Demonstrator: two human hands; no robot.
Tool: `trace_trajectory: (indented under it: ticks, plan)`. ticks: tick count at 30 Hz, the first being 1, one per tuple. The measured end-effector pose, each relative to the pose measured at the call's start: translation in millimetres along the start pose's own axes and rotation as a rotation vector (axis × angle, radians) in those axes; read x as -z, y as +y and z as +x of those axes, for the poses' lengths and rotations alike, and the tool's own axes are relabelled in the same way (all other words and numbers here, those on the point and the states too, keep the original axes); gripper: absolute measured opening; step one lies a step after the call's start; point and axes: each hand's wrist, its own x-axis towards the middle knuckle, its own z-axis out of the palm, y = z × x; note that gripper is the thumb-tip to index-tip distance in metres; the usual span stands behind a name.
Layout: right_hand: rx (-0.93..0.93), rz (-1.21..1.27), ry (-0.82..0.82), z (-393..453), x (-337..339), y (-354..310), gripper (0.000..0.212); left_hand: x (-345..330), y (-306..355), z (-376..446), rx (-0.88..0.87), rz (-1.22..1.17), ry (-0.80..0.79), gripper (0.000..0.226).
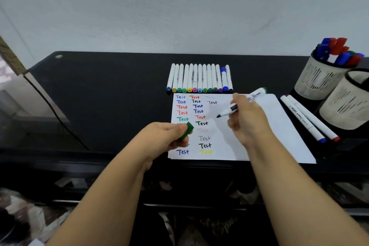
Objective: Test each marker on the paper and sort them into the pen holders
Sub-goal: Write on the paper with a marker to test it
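1. Your right hand (246, 118) has its fingers curled around an uncapped white whiteboard marker with a green end (242, 103). Its dark tip points down and to the left, just above the white sheet of paper (265, 132).
2. Your left hand (169, 136) pinches the green marker cap (186, 130) between thumb and fingers, over the left part of the sheet.
3. The sheet lies on the black table (111, 90) and carries columns of the word "Test" in blue, red, green, black and yellow.
4. Just beyond the sheet's far edge lies a row of white markers with coloured ends (199, 79), side by side.
5. Two white markers with blue and red caps (308, 119) lie just right of the sheet.
6. Further right stand two beige mesh pen holders: the far holder (319, 78) has blue, red and green markers in it; what the near holder (347, 104) contains cannot be told.
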Motion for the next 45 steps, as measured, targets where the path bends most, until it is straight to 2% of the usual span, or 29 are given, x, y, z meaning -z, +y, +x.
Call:
trace_trajectory:
  ticks: [4,12,17,21,27,31,45]
  plan:
    - [0.001,-0.036,-0.043,-6,-9,11,0.031,-10,4,4,-0.038,0.149,0.086,0.015]
    - [0.012,-0.049,0.082,7,7,1,0.023,-13,21,24,-0.116,0.279,0.2,0.012]
    - [0.115,-0.21,0.096,26,9,-10,0.024,-10,29,45,-0.155,0.417,0.267,0.029]
    - [0.185,-0.444,0.128,47,1,-8,0.029,-16,24,54,-0.182,0.468,0.261,0.027]
    - [0.314,-0.581,0.088,69,-4,4,0.031,-16,22,67,-0.187,0.495,0.256,0.029]
    - [0.314,-0.574,0.091,72,-1,14,0.035,-17,17,72,-0.164,0.504,0.245,0.034]
    - [0.361,-0.675,0.001,73,-1,22,0.035,-15,13,76,-0.186,0.542,0.261,0.034]
